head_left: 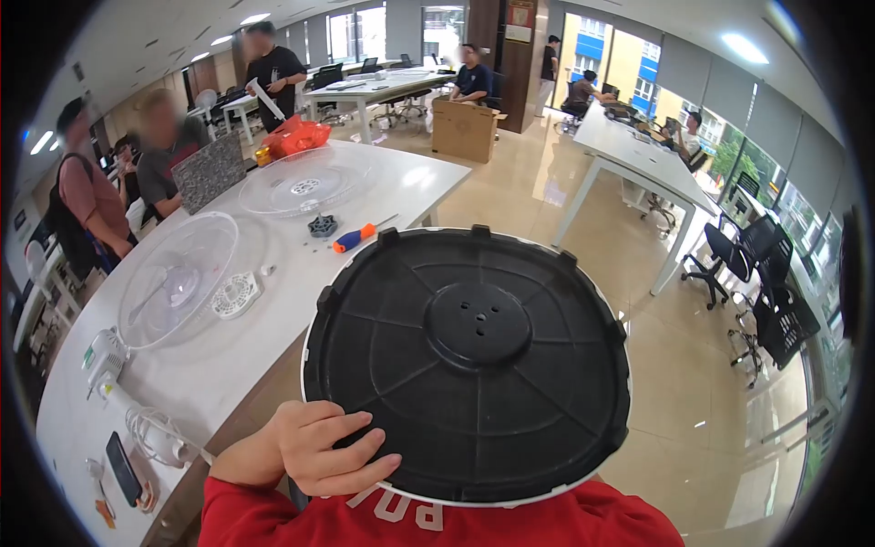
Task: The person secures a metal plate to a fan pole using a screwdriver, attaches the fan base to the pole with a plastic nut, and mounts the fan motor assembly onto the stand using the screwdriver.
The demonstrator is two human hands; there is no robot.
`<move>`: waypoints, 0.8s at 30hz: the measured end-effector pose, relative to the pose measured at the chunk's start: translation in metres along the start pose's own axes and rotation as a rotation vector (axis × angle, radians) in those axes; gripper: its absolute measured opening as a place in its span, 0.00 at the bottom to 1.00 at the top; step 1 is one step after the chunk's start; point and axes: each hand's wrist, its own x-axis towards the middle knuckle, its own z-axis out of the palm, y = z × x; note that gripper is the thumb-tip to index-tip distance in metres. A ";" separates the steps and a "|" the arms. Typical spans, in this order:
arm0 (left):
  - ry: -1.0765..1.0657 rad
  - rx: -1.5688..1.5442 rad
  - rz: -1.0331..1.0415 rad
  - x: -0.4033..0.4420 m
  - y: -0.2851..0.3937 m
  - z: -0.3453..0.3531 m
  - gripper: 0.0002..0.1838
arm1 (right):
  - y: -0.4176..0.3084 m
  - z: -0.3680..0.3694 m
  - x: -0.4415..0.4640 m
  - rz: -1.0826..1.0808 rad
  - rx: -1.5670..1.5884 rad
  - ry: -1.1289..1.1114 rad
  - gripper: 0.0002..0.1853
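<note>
Disc (478,328) is held up beside the table (219,374), ribbed side showing. L hand (333,447) has fingers hooked over its rim, thumb hidden; R hand's n/a, can't tell. IMO support the far side too, b/c it's wide & could tip.

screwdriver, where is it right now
In the head view, the orange-and-blue screwdriver lies on the white table, left of the picture's middle, between the dark grey knob and the rim of the black disc.
</note>
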 end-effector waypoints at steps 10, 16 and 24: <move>-0.467 -0.845 -0.569 0.033 -0.088 -0.035 0.31 | 0.029 -0.007 0.050 0.035 -0.038 -0.213 0.19; -0.809 -0.500 -0.470 0.041 -0.113 0.032 0.54 | 0.039 -0.017 0.105 0.014 -0.073 -0.324 0.17; -0.808 -0.541 -0.719 0.007 -0.071 0.038 0.57 | 0.072 -0.007 0.169 0.024 -0.081 -0.454 0.15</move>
